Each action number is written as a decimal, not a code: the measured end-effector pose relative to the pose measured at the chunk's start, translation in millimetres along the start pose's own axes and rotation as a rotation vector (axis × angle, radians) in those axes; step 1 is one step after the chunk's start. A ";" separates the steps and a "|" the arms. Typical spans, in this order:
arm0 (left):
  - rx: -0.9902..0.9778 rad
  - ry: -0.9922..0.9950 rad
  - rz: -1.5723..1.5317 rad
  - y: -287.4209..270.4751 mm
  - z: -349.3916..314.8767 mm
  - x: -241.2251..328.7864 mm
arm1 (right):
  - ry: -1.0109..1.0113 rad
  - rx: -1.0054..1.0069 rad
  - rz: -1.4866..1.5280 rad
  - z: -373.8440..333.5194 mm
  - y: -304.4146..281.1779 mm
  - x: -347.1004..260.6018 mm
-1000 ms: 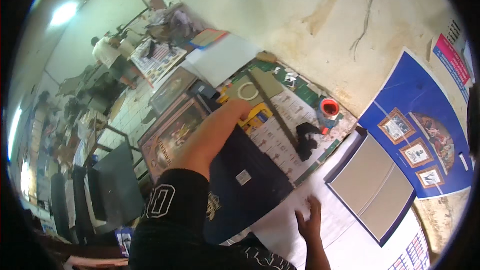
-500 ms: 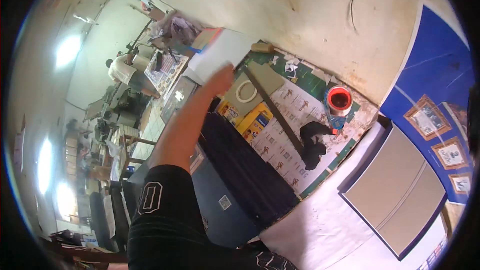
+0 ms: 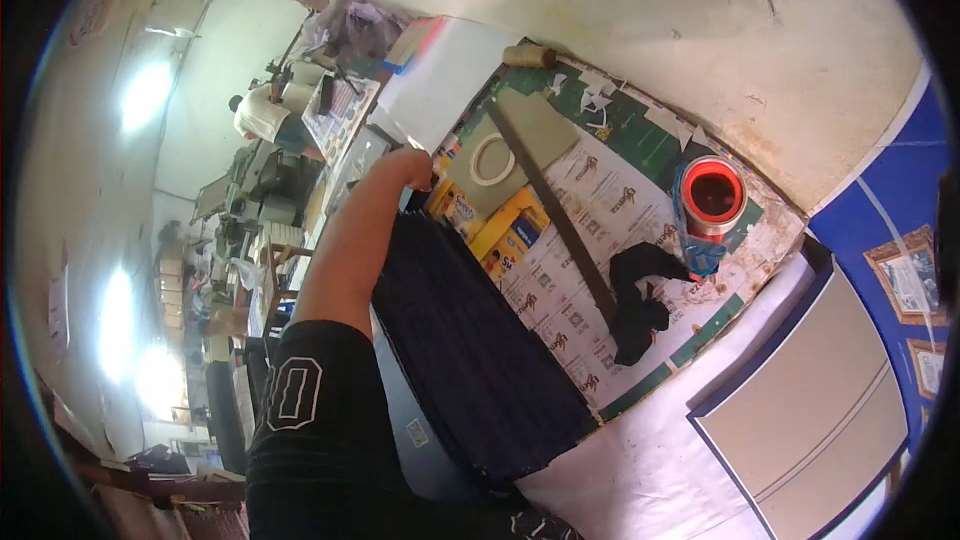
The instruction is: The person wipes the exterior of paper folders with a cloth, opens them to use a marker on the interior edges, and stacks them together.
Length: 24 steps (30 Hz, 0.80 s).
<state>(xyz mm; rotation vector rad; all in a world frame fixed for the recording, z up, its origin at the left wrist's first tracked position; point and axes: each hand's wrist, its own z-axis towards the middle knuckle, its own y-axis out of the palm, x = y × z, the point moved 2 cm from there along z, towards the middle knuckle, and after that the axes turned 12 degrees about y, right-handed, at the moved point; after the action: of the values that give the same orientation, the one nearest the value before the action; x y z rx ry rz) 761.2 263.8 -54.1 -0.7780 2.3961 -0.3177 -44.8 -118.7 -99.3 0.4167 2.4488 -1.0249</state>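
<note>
My left arm, in a black short sleeve, stretches away over the workbench. At its end my left hand [image 3: 418,170] is closed, its fingers curled down beside the far end of a dark-blue layered stack [image 3: 460,340]. A small dark thing shows just below the hand; what the fingers hold is hidden. Right of the hand lie a roll of white tape [image 3: 492,160] on a grey-green board [image 3: 535,125] and yellow packaging [image 3: 507,233]. A long dark metal straightedge [image 3: 555,215] slants across printed white paper [image 3: 570,310]. My right hand is out of view.
An open can of red liquid [image 3: 714,190] stands near the wall beside a crumpled black cloth [image 3: 640,300]. A wooden roller [image 3: 529,57] lies at the bench's far corner. A framed beige panel [image 3: 810,400] leans at right. Another person [image 3: 265,115] works far back left.
My left hand has come down and slightly left, from over the grey-green board to the stack's far end. The view has shifted, and more of the dark-blue stack shows.
</note>
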 end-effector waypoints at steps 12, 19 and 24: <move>1.046 0.356 -0.397 -121.5 -42.8 190.7 | 0.008 -0.013 0.030 16.3 -9.6 7.4; 1.029 1.003 -0.077 -171.6 -115.8 303.1 | 0.008 -0.006 0.072 14.2 -18.1 20.0; 1.323 1.022 -0.012 -170.8 -101.3 288.0 | 0.010 -0.002 0.100 12.6 -21.2 26.6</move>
<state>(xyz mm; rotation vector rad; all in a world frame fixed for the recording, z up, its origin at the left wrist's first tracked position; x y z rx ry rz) 590.0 -41.0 -41.0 0.0884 2.1486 -2.3948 -73.1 -139.6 -108.3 0.5398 2.4113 -0.9804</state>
